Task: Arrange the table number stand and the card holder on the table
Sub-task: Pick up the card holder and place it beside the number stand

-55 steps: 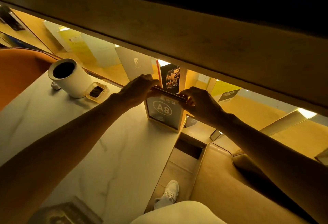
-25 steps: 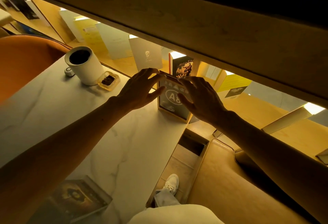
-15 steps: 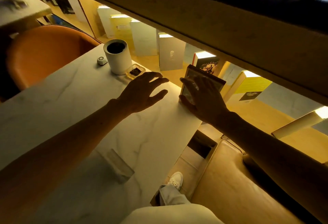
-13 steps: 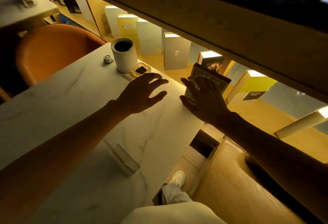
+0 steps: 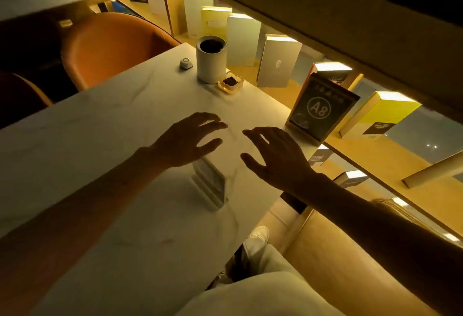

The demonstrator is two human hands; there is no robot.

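Both hands free: left hand (image 5: 186, 140) and right hand (image 5: 273, 155) spread, holding nothing. Number stand (image 5: 319, 110) upright at table's (image 5: 100, 127) 2 o'clock edge. Card holder (image 5: 211, 185) just below left palm; I'd take it by its sides, lift level.

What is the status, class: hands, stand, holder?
Both hands, left and right, open, empty. A8 stand upright at table edge. Card holder under left hand, untouched.

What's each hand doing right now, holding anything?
Left hand: open, fingers spread, holding nothing, over the card holder.
Right hand: open, empty, clear of the A8 stand.
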